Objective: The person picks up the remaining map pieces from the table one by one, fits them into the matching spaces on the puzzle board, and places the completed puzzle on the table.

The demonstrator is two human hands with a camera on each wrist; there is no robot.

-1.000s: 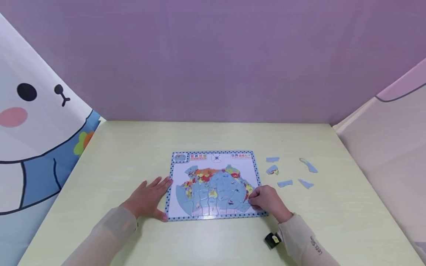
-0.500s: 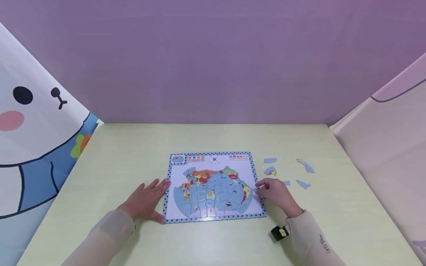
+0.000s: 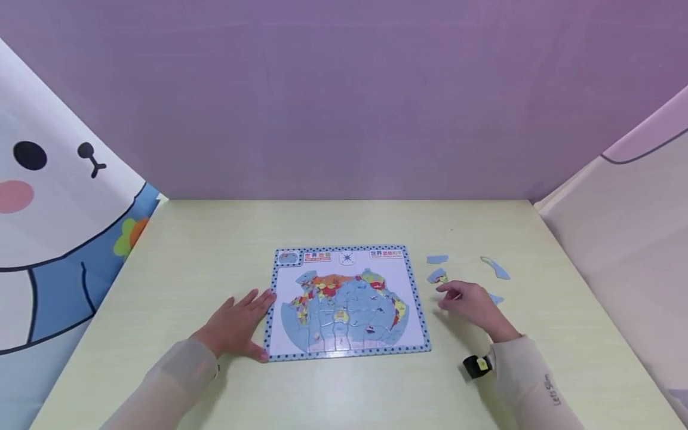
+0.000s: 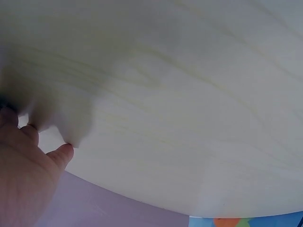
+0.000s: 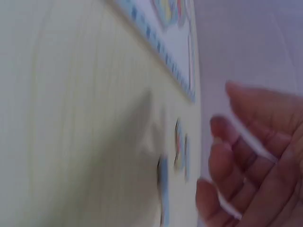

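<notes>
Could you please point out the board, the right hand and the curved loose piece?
Board (image 3: 398, 276): head view, bare white area, upper right.
Right hand (image 3: 472, 303): head view, back of the hand.
Curved loose piece (image 3: 498, 270): head view, blue middle.

World-map jigsaw (image 3: 349, 303), flat, blue dotted border, white base, Chinese titles + compass symbol along far edge. Lots of pcs fitted, mostly blue sea w/ multicol. land; far outline ragged, bare white beyond. Loose to its R: plain blue pc (image 3: 438, 259); blue pc w/ red/yellow (image 3: 436, 275) just nearer; curved pc (image 3: 495, 268) farther R; pointed blue pc (image 3: 497, 298), part hidden.
</notes>
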